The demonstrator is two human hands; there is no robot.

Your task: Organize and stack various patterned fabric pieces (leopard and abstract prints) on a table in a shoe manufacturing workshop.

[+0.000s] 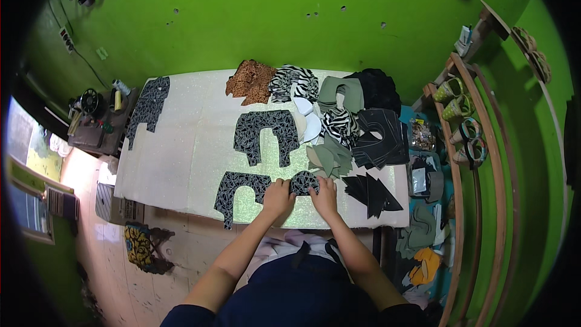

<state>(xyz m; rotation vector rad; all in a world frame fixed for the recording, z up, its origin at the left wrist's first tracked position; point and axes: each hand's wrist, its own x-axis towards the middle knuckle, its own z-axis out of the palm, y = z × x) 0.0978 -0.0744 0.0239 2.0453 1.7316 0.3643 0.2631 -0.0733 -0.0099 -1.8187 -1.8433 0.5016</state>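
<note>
Between my hands lies a small round-topped piece of black-and-grey patterned material (304,183), near the front edge of the table. My left hand (279,198) holds its left side, fingers closed at the edge. My right hand (325,196) has the right side, with thumb and fingers pinched there. A U-shaped cutout (229,184) of the same pattern lies just left of my left hand. Beyond it is a second U-shaped cutout (247,128). Black pointed pieces (367,192) are fanned out right of my right hand, and olive green pieces (333,156) lie beyond it.
The pale glittery table (187,145) also carries leopard-print material (250,80), zebra-print material (295,82), white pieces (310,124) and stacked black pieces (380,138). A wooden rack (466,206) with sandals stands at right. A sewing machine (91,104) is at far left, a patterned stool (140,245) below.
</note>
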